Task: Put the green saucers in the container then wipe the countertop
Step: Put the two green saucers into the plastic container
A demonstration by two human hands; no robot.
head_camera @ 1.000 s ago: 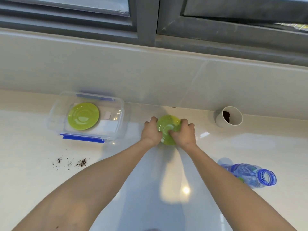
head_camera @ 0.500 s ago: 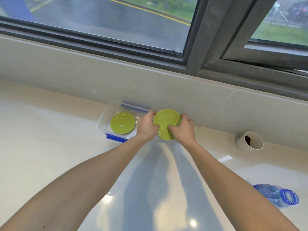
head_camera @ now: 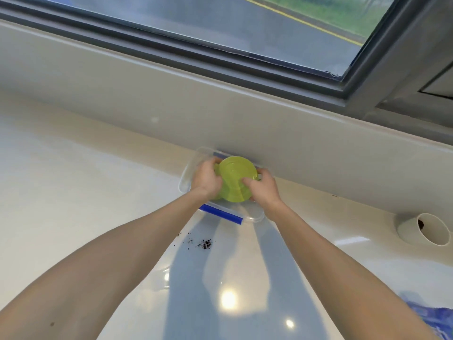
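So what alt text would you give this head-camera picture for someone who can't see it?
Two bare hands, left hand and right hand, hold a green saucer over a clear container on a pale countertop. Dark crumbs lie nearby, with a tipped white cup at right.

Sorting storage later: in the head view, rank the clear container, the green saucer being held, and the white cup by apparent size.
1. clear container, though hands hide part of it.
2. green saucer.
3. white cup; close to the saucer in apparent size, and it lies nearer the camera, so this order is unsure.
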